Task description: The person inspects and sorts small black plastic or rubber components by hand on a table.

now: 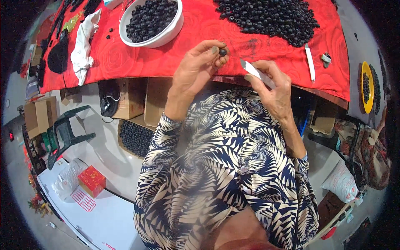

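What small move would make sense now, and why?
Probably bringing the white-handled blade over to the dark ball: the left hand pinches the ball, while the right hand holds the blade with its tip toward it, a gap between them.

A large white panel (pixel 104 221) at the lower left bears a blocky red emblem (pixel 83 201), built of squared strokes like stylised characters, and a short line of red lettering (pixel 109 246) near its lower edge. The red cube-shaped box (pixel 92 181) standing on it carries small yellowish printing on its faces, too fine to make out. Faint marks show on the white sack (pixel 341 182) at the right, too blurred to read.
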### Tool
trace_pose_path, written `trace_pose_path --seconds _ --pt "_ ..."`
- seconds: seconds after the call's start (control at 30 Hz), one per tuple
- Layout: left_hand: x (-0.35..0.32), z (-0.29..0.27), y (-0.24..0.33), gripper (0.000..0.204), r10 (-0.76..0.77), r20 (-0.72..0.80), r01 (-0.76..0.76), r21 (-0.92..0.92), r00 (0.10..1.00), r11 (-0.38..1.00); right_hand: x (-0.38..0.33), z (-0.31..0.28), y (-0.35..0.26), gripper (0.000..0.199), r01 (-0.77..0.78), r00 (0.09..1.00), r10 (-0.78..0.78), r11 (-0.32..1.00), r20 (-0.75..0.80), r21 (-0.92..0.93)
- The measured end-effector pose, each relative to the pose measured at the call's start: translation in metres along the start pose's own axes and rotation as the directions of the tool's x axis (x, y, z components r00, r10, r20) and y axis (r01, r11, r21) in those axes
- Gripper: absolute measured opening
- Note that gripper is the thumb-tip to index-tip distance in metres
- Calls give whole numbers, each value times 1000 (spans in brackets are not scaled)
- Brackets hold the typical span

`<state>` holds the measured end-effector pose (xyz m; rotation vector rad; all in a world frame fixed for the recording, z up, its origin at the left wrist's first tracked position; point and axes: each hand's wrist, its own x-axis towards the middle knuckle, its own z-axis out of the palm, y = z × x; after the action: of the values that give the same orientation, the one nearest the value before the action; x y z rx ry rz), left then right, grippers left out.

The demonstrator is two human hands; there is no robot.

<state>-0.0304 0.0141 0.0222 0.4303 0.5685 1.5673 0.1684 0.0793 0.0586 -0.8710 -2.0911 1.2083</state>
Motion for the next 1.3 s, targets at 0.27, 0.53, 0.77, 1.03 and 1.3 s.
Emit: trace_pose_path --seconds 0.27,0.53,0.77,1.03,1.3 --pt "-8 -13 -9 22 -11 -9 9 -180 1000 984 4 6 -2 24 -1 1000 1 1000 -14 -21" --pt "-11 -1 -10 22 43 -42 -46 -59 998 997 3 7 4 22 17 998 -16 1000 -67 12" --pt "-11 6 -12 20 80 -56 -76 63 995 995 3 5 5 22 43 997 -41 999 -69 28" --pt "-15 22 -14 17 81 -178 -30 273 981 961 2 2 4 22 33 999 -32 999 -31 16" --pt "-14 16 -22 16 159 -157 -119 233 975 965 3 0 3 22 47 998 -46 998 -33 34"
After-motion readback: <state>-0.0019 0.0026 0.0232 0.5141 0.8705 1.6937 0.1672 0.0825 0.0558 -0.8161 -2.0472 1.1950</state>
